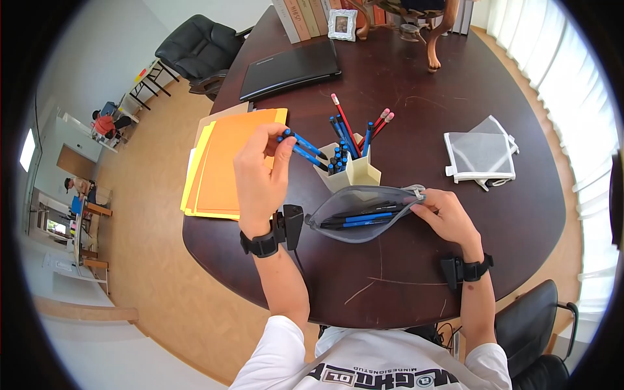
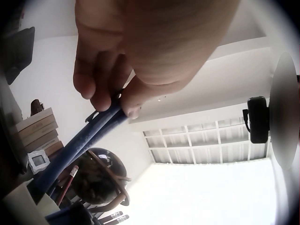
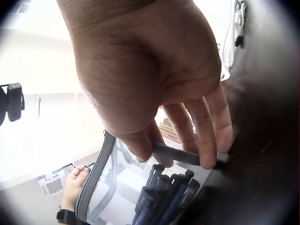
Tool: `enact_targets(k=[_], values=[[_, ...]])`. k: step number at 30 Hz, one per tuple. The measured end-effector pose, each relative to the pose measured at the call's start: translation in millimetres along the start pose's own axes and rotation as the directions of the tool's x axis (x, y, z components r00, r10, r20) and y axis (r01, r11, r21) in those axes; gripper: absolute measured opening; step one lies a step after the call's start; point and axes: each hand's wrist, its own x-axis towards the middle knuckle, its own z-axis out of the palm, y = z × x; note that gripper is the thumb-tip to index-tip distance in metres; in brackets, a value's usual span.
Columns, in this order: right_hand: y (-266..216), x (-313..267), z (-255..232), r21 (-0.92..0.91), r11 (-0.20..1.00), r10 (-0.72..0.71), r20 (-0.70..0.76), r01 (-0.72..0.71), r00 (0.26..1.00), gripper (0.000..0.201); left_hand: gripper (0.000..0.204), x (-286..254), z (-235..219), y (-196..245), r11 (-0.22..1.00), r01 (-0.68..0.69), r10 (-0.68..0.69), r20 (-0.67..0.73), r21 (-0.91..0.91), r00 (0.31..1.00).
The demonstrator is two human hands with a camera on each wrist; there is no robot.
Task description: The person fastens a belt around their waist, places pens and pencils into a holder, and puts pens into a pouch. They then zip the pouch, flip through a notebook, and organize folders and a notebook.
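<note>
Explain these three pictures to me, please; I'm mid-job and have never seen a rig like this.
No machine here: a person works with a bare left hand and right hand. The wide, round picture comes from a camera worn on the head, looking forward and down. The other two come from wrist cameras, one per hand.

The left hand pinches two blue pens, pointing down at a pale cup. Whether their ends are inside it is hard to tell. The cup holds more pens and red pencils.

The right hand grips the edge of an open grey pouch with pens inside. Also on the dark table are orange and yellow sheets, a closed laptop and white pouches.
</note>
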Motion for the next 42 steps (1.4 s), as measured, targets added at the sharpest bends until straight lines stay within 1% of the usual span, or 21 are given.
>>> enact_targets(k=[5,8,11,12,13,14,16,19,20,23,24,26,29,30,31,32,35,38,41,42], values=[[-2,0,-1,-0.004,1.0,0.013,0.004,-0.013,1.0,0.025,0.014,-1,-8,10,0.997,-0.072,0.073,-0.147,0.009,0.986],[-4,0,1,0.034,0.999,0.014,-0.013,-0.014,1.0,0.025,0.015,-7,-15,29,0.991,-0.109,0.088,-0.229,-0.079,0.969],[-6,0,-3,-0.033,0.999,0.014,0.013,-0.013,1.0,0.023,0.016,-13,-20,48,0.977,-0.202,0.174,-0.28,-0.072,0.944],[-5,0,-4,-0.057,0.998,0.006,0.027,-0.005,1.0,0.015,0.016,-15,-22,55,0.972,-0.229,0.206,-0.275,-0.053,0.939],[-1,0,-5,-0.08,0.997,-0.002,0.042,0.005,0.999,0.012,0.016,-14,-22,60,0.958,-0.28,0.257,-0.254,-0.059,0.933],[1,0,-4,-0.102,0.995,-0.01,0.058,0.016,0.998,0.017,0.017,-13,-21,65,0.942,-0.33,0.307,-0.233,-0.066,0.923],[4,-1,-2,-0.08,0.997,-0.019,0.04,0.022,0.999,0.017,0.017,-11,-18,68,0.907,-0.416,0.399,-0.19,-0.061,0.897],[6,-1,-1,-0.064,0.997,-0.032,0.026,0.034,0.999,0.017,0.015,-12,-7,72,0.9,-0.415,0.396,-0.15,-0.13,0.906],[6,-1,-1,-0.061,0.997,-0.036,0.023,0.038,0.999,0.017,0.015,-16,-6,76,0.93,-0.324,0.307,-0.123,-0.17,0.944],[-1,-1,-5,-0.097,0.995,-0.019,0.048,0.023,0.999,0.016,0.01,-13,-6,76,0.889,-0.453,0.452,-0.025,-0.072,0.892],[0,-1,-5,-0.094,0.995,-0.018,0.049,0.023,0.999,0.016,0.012,-14,-5,79,0.897,-0.435,0.433,-0.04,-0.079,0.901],[2,-1,-5,-0.091,0.996,-0.018,0.051,0.023,0.999,0.016,0.022,-16,-2,85,0.912,-0.399,0.394,-0.071,-0.093,0.916],[4,-1,-3,-0.082,0.996,-0.034,0.042,0.037,0.999,0.016,0.028,-17,3,85,0.901,-0.424,0.42,-0.065,-0.095,0.905],[2,-1,-2,-0.055,0.998,-0.025,0.024,0.026,0.999,0.011,0.03,-18,5,85,0.904,-0.416,0.414,-0.043,-0.101,0.909],[-1,0,-1,-0.028,0.999,-0.015,0.005,0.016,1.0,0.016,0.031,-19,7,85,0.907,-0.408,0.408,-0.022,-0.106,0.913],[-3,0,0,-0.001,1.0,-0.006,-0.013,0.006,1.0,0.026,0.033,-20,9,86,0.91,-0.4,0.403,-0.001,-0.112,0.915],[-1,0,-2,-0.045,0.999,-0.01,0.0,0.01,1.0,0.026,0.026,-19,16,93,0.9,-0.428,0.432,0.055,-0.082,0.9],[-2,-1,0,-0.018,1.0,-0.02,-0.02,0.02,1.0,0.027,0.029,-19,20,95,0.901,-0.428,0.434,0.166,-0.072,0.886],[-2,0,-1,-0.028,0.999,-0.019,-0.011,0.019,1.0,0.027,0.03,-20,23,91,0.93,-0.356,0.366,0.322,-0.092,0.873],[-2,0,-1,-0.033,0.999,-0.02,-0.01,0.02,1.0,0.026,0.029,-21,25,89,0.937,-0.341,0.343,0.366,-0.071,0.865]])
